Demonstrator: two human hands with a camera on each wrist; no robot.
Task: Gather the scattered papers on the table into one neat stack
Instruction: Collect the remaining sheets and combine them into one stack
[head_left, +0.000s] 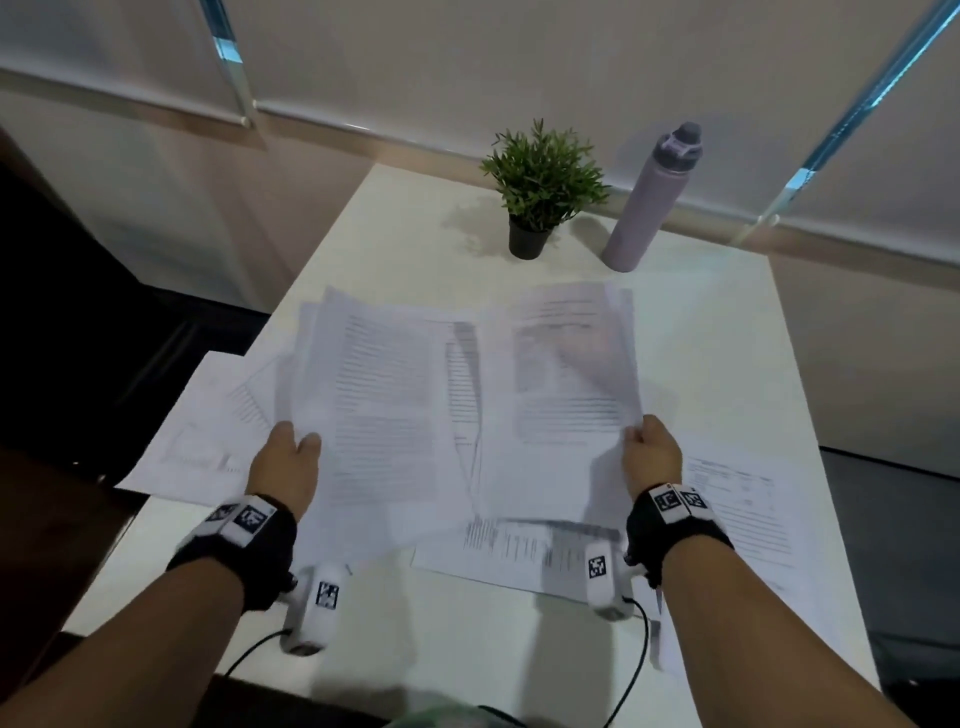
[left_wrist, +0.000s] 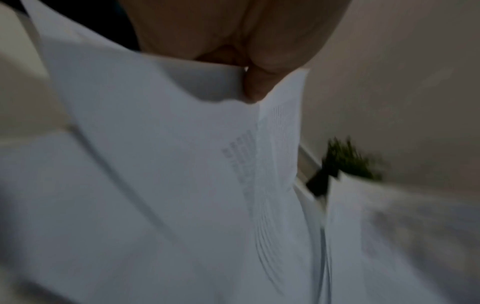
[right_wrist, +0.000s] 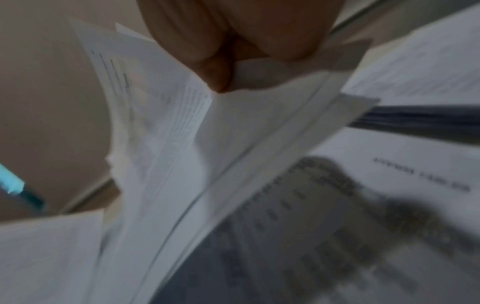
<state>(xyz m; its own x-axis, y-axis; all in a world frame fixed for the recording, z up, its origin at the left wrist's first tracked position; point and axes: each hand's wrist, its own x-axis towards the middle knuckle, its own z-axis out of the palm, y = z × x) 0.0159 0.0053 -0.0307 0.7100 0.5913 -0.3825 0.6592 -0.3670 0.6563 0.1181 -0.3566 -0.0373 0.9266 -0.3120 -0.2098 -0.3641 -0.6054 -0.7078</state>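
Printed white papers are spread over the white table (head_left: 426, 244). My left hand (head_left: 291, 457) pinches the near left edge of a lifted bundle of sheets (head_left: 379, 395), thumb on top; the left wrist view shows the fingers curled on the paper edge (left_wrist: 246, 86). My right hand (head_left: 649, 447) pinches the near right corner of another lifted bundle (head_left: 566, 374), with the same pinch on its sheets (right_wrist: 215, 82) in the right wrist view. The two bundles overlap in the middle and are blurred. More sheets lie flat: one at the left edge (head_left: 197, 431), one near the front (head_left: 519, 551), one at the right (head_left: 743, 509).
A small potted plant (head_left: 540, 187) and a lilac water bottle (head_left: 649, 202) stand at the back of the table. The left sheet overhangs the table's left edge. White blinds run along the far wall.
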